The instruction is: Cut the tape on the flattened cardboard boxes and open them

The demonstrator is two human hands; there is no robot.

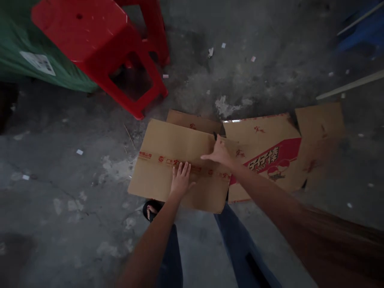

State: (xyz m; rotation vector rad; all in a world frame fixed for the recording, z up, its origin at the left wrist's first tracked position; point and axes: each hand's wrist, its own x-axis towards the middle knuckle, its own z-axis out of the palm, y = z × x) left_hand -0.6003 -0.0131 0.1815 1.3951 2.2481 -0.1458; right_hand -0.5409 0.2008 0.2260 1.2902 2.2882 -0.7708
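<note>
The left hand lies flat, fingers spread apart, pressing on the taped seam of a flattened cardboard box on the concrete floor. The right hand rests at the box's far edge, fingers closed around a small dark tool, likely a cutter. The step in hand looks like slitting the tape; the next move calls for a steady draw along the seam, clear of the left hand. A printed red-and-brown carton lies just beside; a red plastic stool stands well apart.
</note>
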